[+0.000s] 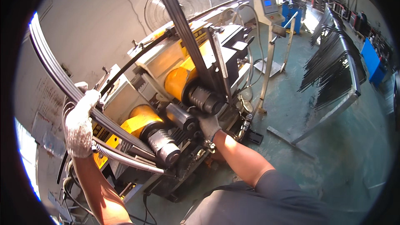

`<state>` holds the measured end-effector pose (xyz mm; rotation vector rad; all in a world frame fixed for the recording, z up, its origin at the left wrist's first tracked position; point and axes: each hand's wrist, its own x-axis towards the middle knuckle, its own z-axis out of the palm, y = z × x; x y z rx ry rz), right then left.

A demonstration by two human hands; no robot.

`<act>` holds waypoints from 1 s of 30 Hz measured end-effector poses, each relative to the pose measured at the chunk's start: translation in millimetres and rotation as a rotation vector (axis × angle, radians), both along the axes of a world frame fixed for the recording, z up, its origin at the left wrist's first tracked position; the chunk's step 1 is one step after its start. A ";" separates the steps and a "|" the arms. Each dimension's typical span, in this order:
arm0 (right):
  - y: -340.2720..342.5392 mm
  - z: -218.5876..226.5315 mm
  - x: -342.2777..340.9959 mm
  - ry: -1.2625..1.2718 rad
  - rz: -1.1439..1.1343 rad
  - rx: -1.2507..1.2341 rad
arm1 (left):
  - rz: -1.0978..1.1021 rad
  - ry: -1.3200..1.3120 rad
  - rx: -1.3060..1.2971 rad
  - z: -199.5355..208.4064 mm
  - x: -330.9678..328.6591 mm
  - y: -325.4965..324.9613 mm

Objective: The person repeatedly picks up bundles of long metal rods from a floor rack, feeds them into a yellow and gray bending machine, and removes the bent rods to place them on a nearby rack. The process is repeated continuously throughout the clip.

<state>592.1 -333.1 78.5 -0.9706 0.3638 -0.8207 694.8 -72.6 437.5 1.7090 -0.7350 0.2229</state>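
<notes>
My left hand (80,127), in a pale knit glove, closes around a bundle of long dark metal bars (52,66) that slants down to the front of a bending machine (160,52). The bundle's lower end meets a ribbed steel roller (162,143) beside a yellow housing (141,121). A second ribbed roller (204,99) and yellow housing (179,82) stand to the right, where another bundle of bars (183,25) rises. Also gloved, my right hand (209,127) reaches in beside the black cylinder (180,116) between the rollers. Its fingers are hidden.
A control box with a lit screen (268,8) stands on a post behind the machine. Many dark rods hang on a rack (352,73) at right. A round fan (166,8) is by the wall. A spring-wrapped hose (125,158) runs below my left hand.
</notes>
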 end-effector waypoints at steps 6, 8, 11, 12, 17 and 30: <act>-21.5 -14.9 -6.9 0.059 -0.036 -0.055 | -0.038 0.081 -0.054 19.1 -24.2 -28.0; -20.0 -16.8 -5.9 0.128 -0.075 -0.235 | 0.051 0.029 -0.027 36.6 -24.4 -29.2; -6.5 -7.1 -1.8 0.131 -0.038 -0.220 | 0.069 -0.006 0.014 50.1 -21.1 -18.5; -7.7 -3.7 -4.0 0.138 -0.048 -0.196 | 0.042 0.011 0.024 47.2 -14.9 -17.5; -4.8 4.1 -4.9 0.083 -0.050 -0.023 | 0.132 -0.766 0.555 26.5 9.8 -0.1; -16.0 -60.6 7.3 0.093 -0.012 -0.103 | -0.092 0.132 0.204 -1.3 0.6 21.5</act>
